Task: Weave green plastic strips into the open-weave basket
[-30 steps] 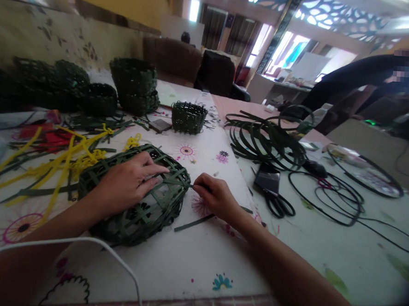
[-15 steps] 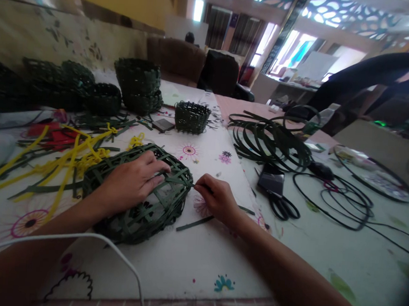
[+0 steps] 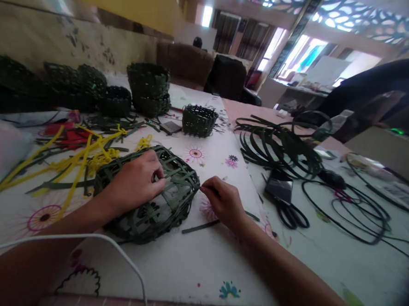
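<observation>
A dark green basket (image 3: 174,202) of open-woven flat strips lies on the floral tablecloth in front of me. My left hand (image 3: 137,176) rests on its upper left part, fingers curled and thumb bent in, gripping the weave; what lies under the fingertips is hidden. At the basket's right corner my right hand (image 3: 222,198) pinches the thin end of a green strip (image 3: 200,188) between thumb and fingers. Below that hand another loose flat strip (image 3: 200,226) lies on the cloth.
Yellow strips (image 3: 82,159) and green offcuts lie left. Finished-looking baskets (image 3: 148,89) stand behind, with a small one (image 3: 199,120) nearer. Coiled green strips (image 3: 281,144), a phone (image 3: 279,187), scissors (image 3: 292,216) and black cable are right. A white cable (image 3: 115,249) crosses my left forearm.
My left fingers, more stretched out before, have curled in over the weave. The right hand keeps its pinch at the basket's corner. The whole view has shifted slightly.
</observation>
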Tool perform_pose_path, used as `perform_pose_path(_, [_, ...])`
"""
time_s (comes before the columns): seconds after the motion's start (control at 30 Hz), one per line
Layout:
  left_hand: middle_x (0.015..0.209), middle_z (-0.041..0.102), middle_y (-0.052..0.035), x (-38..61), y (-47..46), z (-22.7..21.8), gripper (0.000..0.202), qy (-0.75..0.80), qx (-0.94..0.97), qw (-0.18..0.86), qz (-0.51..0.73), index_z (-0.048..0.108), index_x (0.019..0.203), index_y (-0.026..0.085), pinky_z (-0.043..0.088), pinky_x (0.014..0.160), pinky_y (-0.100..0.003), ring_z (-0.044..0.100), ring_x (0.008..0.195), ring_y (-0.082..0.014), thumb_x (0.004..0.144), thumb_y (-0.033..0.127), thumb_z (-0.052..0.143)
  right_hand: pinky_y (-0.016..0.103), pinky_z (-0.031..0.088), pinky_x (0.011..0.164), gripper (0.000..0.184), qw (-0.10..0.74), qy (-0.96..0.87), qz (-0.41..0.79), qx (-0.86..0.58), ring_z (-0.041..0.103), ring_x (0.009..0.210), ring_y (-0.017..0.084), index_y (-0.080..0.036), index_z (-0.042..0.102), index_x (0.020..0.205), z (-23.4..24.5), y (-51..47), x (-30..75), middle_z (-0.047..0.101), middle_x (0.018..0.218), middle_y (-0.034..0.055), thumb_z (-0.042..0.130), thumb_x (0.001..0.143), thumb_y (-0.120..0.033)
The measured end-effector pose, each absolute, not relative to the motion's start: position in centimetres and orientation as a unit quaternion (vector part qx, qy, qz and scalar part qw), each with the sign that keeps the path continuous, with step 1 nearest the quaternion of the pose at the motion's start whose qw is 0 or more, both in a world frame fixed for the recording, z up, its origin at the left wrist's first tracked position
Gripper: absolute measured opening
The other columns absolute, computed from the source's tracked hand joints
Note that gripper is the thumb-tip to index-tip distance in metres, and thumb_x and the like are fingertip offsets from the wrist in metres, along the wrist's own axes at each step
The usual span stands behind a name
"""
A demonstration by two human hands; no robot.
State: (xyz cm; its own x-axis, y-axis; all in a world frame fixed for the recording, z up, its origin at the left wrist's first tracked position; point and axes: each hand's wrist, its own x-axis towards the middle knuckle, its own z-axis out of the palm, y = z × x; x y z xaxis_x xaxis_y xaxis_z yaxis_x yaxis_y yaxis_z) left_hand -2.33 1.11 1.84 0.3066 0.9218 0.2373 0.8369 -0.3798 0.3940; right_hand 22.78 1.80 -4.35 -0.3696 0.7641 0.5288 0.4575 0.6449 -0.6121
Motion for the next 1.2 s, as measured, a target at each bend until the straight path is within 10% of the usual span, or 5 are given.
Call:
perform_pose_path(0.6, [0.088,0.063,-0.0042,-4.6,2.5,2.9,0.027,0.564,0.737,0.275,0.251,0.07,0.085,0.015,0.046,0.063,-0.03,0.058,0.064,-0.0141,0.076,0.036,0.055,0.022,0.041,0.061,0.01,0.373,-0.819,0.187,-0.394,0.055,0.062,0.011,-0.019,0.061,0.081,-2.9,1.8,23.3,0.063,0.07,-0.0009,0.062,0.091,-0.016])
perform_pose_path(1.2, [0.088,0.06,-0.0039,-4.6,1.9,3.2,0.022,0.49,0.812,0.23,0.219,0.073,0.086,0.016,0.047,0.068,-0.027,0.058,0.074,-0.0149,0.074,0.025,0.056,0.023,0.04,0.059,0.014,0.388,-0.824,0.142,-0.387,0.054,0.061,0.012,-0.018,0.059,0.078,-3.1,2.1,22.7,0.061,0.069,-0.0004,0.061,0.091,-0.016])
